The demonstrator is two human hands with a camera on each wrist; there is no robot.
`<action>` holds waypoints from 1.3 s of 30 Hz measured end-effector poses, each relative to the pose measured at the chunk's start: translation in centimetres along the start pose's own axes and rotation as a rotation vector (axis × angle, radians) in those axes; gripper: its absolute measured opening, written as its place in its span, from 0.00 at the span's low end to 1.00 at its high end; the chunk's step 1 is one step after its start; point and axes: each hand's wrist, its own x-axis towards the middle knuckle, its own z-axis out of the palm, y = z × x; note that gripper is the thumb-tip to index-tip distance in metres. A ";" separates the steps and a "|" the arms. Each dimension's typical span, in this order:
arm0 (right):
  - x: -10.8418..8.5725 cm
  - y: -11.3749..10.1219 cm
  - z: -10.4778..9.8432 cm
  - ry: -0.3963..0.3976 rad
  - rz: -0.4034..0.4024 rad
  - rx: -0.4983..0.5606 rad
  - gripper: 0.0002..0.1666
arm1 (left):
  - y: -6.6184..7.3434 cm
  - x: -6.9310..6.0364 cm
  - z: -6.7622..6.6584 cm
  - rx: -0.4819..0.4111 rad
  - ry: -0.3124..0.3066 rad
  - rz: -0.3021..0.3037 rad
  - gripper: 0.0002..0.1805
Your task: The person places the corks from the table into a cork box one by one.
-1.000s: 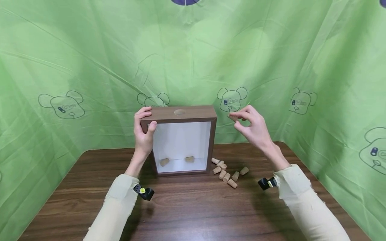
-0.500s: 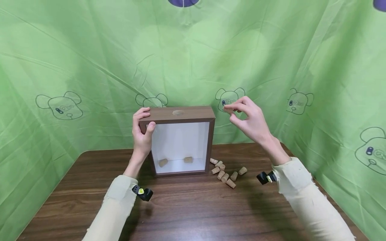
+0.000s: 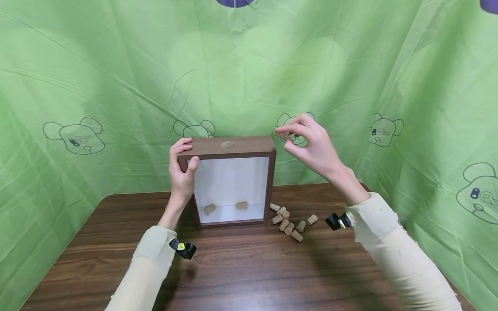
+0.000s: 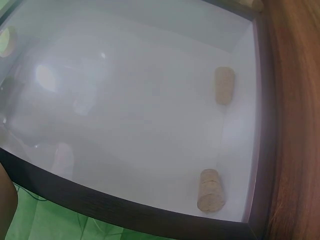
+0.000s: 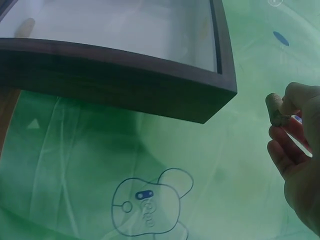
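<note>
Apparently a screened-off recording booth
Creased green fabric (image 3: 249, 73) with bear-head outlines (image 3: 85, 138) fills the top and both sides of the frame, closing round a dark wood-grain table (image 3: 241, 272) across the bottom; black wrist cameras (image 3: 188, 251) show at lower left and right of centre. The wider room is hidden.

A creased green cloth (image 3: 128, 65) hangs behind and along both sides of a brown wooden table (image 3: 233, 272) with streaked grain and rounded far corners. Outlined bear heads (image 3: 83, 139) are printed on the cloth, several in a row just above the table's height. A purple shape (image 3: 235, 2) is cut off by the head view's top edge.
</note>
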 end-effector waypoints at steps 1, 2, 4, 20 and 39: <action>0.2 -0.1 0.1 -0.003 -0.008 0.003 0.21 | 0.0 0.0 0.0 -0.002 -0.001 0.000 0.26; 0.4 -0.2 0.2 -0.007 -0.017 0.009 0.21 | 0.0 0.0 0.0 -0.004 -0.002 -0.001 0.26; 0.8 -0.4 0.3 -0.016 -0.034 0.016 0.21 | -0.1 0.0 -0.1 -0.017 -0.001 -0.002 0.26; 3.5 -2.0 1.9 -0.105 -0.068 0.011 0.20 | -0.2 -0.1 0.0 -0.022 0.006 -0.015 0.25; 5.3 -2.4 5.4 -0.237 -0.105 0.008 0.18 | -0.2 0.0 0.0 -0.011 0.000 -0.014 0.25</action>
